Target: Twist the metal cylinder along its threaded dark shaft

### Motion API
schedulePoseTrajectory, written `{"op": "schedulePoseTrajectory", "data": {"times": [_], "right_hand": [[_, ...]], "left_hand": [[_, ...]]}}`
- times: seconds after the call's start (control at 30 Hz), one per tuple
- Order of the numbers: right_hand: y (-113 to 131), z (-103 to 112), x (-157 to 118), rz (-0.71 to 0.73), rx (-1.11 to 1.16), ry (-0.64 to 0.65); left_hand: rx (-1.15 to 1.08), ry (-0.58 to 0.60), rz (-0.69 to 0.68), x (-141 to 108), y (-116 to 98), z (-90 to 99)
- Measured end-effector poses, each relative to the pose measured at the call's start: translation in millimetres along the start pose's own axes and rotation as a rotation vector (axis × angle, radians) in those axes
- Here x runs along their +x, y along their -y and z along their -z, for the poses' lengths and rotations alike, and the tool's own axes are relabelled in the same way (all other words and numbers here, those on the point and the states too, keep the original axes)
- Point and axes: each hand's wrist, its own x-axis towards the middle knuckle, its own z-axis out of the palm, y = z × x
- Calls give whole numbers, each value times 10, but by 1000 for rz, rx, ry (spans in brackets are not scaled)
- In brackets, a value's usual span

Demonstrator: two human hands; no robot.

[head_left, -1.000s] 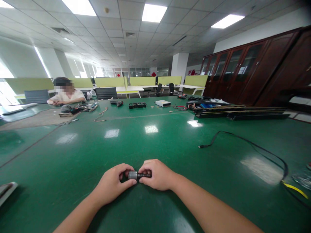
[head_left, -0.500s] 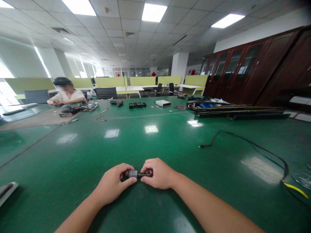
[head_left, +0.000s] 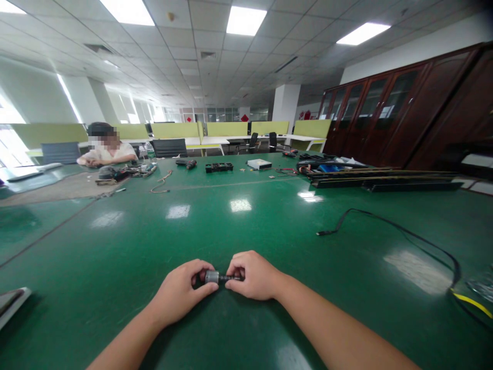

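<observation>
A small motor (head_left: 212,277), a silver metal cylinder with a dark ridged shaft (head_left: 226,278) on its right end, lies level between my hands just over the green table. My left hand (head_left: 187,285) grips the cylinder's left end between thumb and fingers. The shaft is pinched by the thumb and curled fingers of my right hand (head_left: 252,276), which cover part of it. Whether the motor touches the tabletop, I cannot tell.
On the green table (head_left: 246,231), a black cable (head_left: 404,224) curves at the right. Farther back are a power drill (head_left: 186,164), a black tray-like part (head_left: 219,167), a white box (head_left: 259,164) and long black rails (head_left: 385,180). A person (head_left: 110,151) sits at the far left.
Both hands keep the same hold on the motor. The whole view has shifted very slightly; nothing else differs visibly.
</observation>
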Motion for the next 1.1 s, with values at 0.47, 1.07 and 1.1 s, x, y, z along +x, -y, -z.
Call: {"op": "schedulePoseTrajectory", "data": {"times": [0.47,1.07,1.1], "right_hand": [[-160,199,-40,-156,113,119],[-10,72,-19,-4,142,23],[17,44,-14,22,147,21]], "left_hand": [[-19,3,-2,-14,16,-1],[-27,-5,-7,5,37,-19],[-29,-7,-11,4,42,-22]]}}
